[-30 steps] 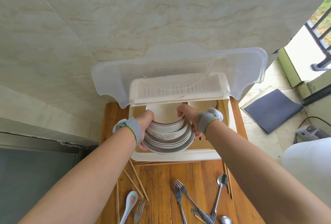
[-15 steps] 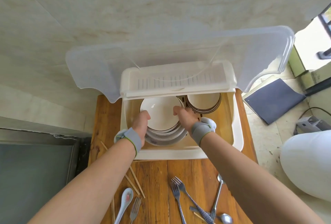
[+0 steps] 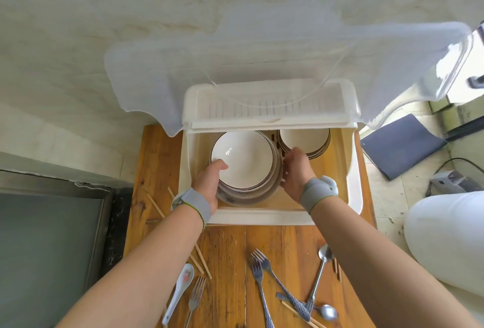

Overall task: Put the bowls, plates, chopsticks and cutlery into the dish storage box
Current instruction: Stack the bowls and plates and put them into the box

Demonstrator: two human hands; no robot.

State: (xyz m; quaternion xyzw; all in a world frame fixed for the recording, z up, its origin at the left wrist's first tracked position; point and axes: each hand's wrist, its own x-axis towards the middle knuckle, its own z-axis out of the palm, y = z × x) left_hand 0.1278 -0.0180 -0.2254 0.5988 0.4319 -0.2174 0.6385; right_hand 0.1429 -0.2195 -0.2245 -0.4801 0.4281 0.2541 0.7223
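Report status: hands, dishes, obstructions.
Left hand, right hand grip stack of white ceramic bowls and plates at opposite rims. Stack inside cream plastic storage box, translucent lid up. Second white bowl stack close by right hand.

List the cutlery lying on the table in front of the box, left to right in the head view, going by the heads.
White ceramic spoon → single fork → pair of forks → long metal spoon. The small spoon lies among crossed handles, so it is left out.
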